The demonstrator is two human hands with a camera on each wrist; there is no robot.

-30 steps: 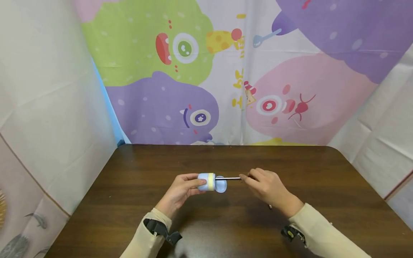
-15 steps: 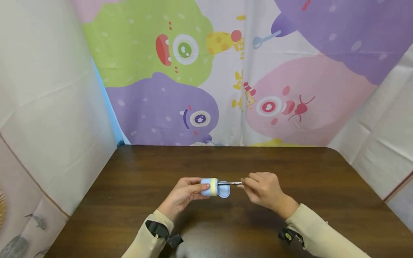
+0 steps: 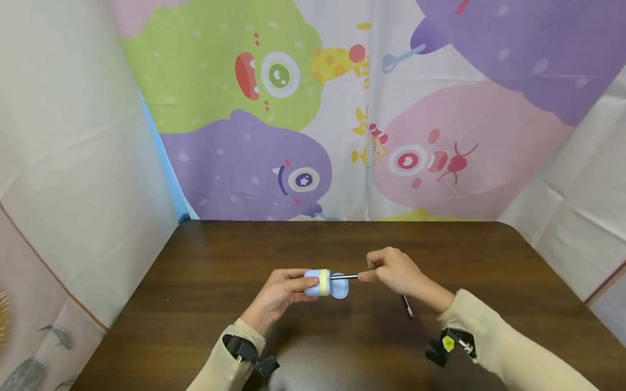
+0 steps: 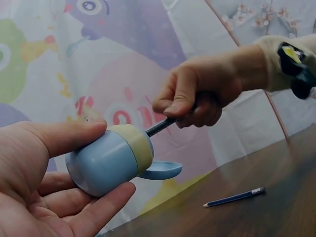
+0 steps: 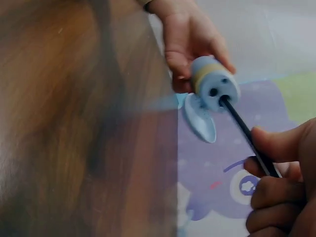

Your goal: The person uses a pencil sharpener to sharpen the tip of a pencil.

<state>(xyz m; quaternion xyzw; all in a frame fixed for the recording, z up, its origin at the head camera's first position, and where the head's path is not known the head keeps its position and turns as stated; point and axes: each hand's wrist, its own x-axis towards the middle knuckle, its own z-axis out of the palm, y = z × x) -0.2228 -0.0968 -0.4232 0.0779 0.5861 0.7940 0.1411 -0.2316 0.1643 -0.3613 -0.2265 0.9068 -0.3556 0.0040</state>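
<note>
My left hand [image 3: 280, 293] holds a light blue pencil sharpener [image 3: 313, 283] with a yellow band, thumb on top and fingers beneath. Its round flip lid [image 4: 164, 170] hangs open at the side. Several holes show on the sharpener's end face [image 5: 222, 92] in the right wrist view. A dark pencil [image 5: 241, 126] has its tip inside one of them. The pencil's other end is gripped by my right hand [image 3: 396, 271], thumb along the shaft and fingers curled. Both hands are raised above the table.
A second dark pencil [image 4: 234, 197] lies on the brown wooden table [image 3: 220, 260], below my right forearm. Behind the table hangs a cartoon-printed cloth [image 3: 274, 163], with pale cloth walls [image 3: 73, 136] at the sides.
My right hand has turned about the pencil, its wrist now rotated differently. The sharpener has shifted slightly right and down since a second ago. More of the pencil on the table now shows.
</note>
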